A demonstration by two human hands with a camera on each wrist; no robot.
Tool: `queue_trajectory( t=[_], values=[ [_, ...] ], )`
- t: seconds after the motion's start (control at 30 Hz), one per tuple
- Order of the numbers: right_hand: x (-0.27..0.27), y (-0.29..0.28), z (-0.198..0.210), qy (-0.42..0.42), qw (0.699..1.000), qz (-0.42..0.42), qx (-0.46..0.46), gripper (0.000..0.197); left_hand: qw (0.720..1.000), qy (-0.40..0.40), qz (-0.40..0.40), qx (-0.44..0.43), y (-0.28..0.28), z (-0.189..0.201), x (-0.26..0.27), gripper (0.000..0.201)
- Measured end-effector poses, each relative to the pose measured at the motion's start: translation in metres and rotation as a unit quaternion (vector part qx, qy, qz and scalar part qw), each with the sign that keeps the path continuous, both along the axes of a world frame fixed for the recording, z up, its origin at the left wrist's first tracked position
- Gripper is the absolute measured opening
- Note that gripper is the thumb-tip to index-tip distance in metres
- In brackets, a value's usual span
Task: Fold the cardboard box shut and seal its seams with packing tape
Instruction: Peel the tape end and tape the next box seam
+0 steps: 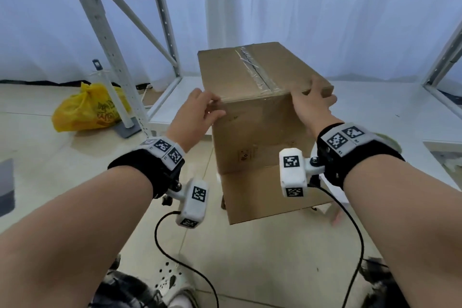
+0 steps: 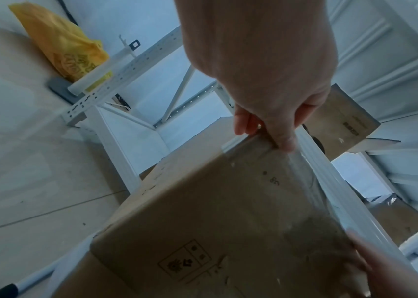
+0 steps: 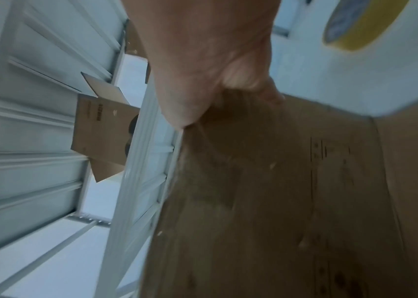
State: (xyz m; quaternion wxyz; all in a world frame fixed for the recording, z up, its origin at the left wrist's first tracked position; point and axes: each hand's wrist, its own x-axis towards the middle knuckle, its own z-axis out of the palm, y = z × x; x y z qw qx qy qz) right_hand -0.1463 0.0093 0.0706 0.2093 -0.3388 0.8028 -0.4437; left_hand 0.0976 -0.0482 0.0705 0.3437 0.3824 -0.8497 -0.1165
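A brown cardboard box [image 1: 250, 77] stands on the floor, top flaps folded shut, with clear packing tape [image 1: 255, 70] along the centre seam. More clear tape [image 2: 302, 181] runs over the near top edge onto the front face. My left hand [image 1: 200, 112] pinches that taped edge at the near left corner, fingers on top and thumb on the front face. My right hand [image 1: 310, 102] grips the near right corner, fingers curled over the top and thumb on the front. One bottom flap [image 1: 270, 195] sticks out flat towards me. A yellow tape roll [image 3: 363, 26] shows in the right wrist view.
A white metal shelf rack [image 1: 105, 32] surrounds the box, with a beam overhead. A yellow plastic bag [image 1: 87, 107] and a white pole on a grey base [image 1: 117, 107] stand at left. Another cardboard box [image 2: 343, 125] sits on an upper shelf. Camera cables hang near my feet.
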Motion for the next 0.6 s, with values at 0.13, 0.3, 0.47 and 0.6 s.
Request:
queue_trajectory(
  t=[0.13,0.3,0.47,0.6],
  values=[
    [0.013,-0.002,0.001,-0.038,0.998,0.040,0.011,0.087,0.999,-0.005,-0.029,0.022,0.010,0.000,-0.002,0.021],
    [0.035,-0.013,-0.001,-0.041,0.994,0.102,0.000,0.077,0.993,-0.036,-0.097,-0.048,0.023,0.005,-0.032,0.016],
    [0.032,-0.020,0.002,-0.074,0.990,0.118,-0.024,0.065,0.992,-0.083,-0.073,-0.067,-0.001,0.014,-0.026,0.037],
    [0.027,-0.019,0.005,-0.066,0.983,0.164,-0.048,0.055,0.975,-0.212,0.004,-0.067,-0.026,0.013,-0.018,0.076]
  ],
)
